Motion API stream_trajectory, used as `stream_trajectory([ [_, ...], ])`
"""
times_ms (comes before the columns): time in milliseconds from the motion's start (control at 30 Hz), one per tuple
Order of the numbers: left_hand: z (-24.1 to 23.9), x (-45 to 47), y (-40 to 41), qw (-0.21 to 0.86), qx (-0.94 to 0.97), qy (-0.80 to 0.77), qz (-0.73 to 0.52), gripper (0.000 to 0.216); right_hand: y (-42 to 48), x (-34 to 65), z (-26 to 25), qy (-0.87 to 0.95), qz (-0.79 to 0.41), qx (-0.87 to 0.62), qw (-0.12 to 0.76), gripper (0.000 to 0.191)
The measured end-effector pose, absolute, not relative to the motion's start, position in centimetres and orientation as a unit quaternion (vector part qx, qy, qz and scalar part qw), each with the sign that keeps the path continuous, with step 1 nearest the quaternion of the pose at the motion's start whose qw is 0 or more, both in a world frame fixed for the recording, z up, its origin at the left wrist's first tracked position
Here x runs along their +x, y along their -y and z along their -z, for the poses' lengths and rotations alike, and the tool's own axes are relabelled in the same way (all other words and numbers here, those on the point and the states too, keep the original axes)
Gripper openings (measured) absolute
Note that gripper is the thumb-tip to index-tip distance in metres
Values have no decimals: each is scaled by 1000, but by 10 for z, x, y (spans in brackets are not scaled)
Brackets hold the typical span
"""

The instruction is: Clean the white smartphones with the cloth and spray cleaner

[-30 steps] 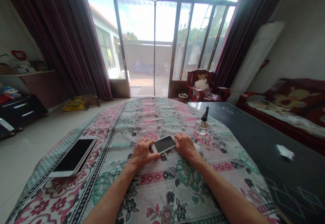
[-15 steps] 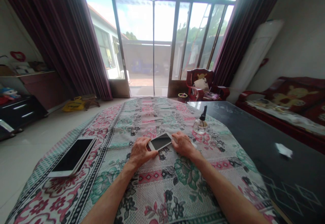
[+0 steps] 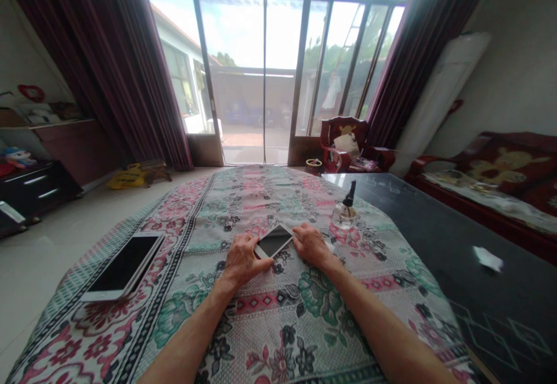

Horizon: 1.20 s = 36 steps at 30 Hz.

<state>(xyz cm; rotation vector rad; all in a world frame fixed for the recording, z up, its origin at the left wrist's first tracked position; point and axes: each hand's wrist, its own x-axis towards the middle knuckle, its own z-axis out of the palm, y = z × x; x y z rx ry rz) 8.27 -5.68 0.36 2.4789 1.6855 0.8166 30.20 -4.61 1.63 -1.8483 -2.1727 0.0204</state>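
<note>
A white smartphone (image 3: 273, 241) with a dark screen lies on the flowered cloth (image 3: 270, 314) in the middle of the table. My left hand (image 3: 242, 260) grips its near left end, fingers curled round the edge. My right hand (image 3: 310, 245) presses on its right end with bent fingers. The phone sits slanted, its far end pointing up and to the right.
A white tablet (image 3: 122, 267) lies on the cloth at the left. A small clear bottle with a black pump top (image 3: 343, 213) stands just beyond my right hand. A crumpled white scrap (image 3: 488, 258) lies on the bare dark tabletop (image 3: 478, 291) at the right.
The phone has turned counter-clockwise between my hands and slid slightly left. Both hands have kept their hold on its ends.
</note>
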Motion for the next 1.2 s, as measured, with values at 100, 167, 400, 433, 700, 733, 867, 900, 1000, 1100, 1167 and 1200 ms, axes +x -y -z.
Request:
stream_trajectory([
  [100,-3,86,59,5,795,-551,-253,45,47,293,-16,724,4,-675,143,21],
  [167,-3,88,61,-6,794,-556,-247,49,47,288,-16,713,4,-686,147,21],
  [400,-2,98,66,-28,789,-572,-222,58,49,276,-12,712,1,-683,163,22],
  [433,-2,99,66,-29,789,-573,-221,58,49,274,-12,715,1,-680,165,22],
  [700,-10,86,62,16,812,-546,-206,43,47,284,-17,723,-40,-661,195,24],
  [733,-12,84,62,20,814,-544,-202,37,47,285,-17,715,-37,-668,203,25],
  [867,-19,82,64,17,827,-529,-187,20,47,281,-13,696,-24,-681,227,25],
  [900,-19,83,64,17,830,-526,-187,19,47,278,-12,699,-25,-677,228,24],
  [1000,-16,87,64,19,829,-526,-189,18,49,273,-10,715,-28,-664,216,23],
  [1100,-9,91,63,13,824,-533,-192,22,50,274,-12,731,-33,-649,207,23],
  [1167,-6,93,62,6,821,-537,-195,25,49,279,-14,751,-49,-626,203,24],
  [1200,-5,93,61,5,820,-538,-196,25,48,282,-15,761,-62,-614,202,24],
])
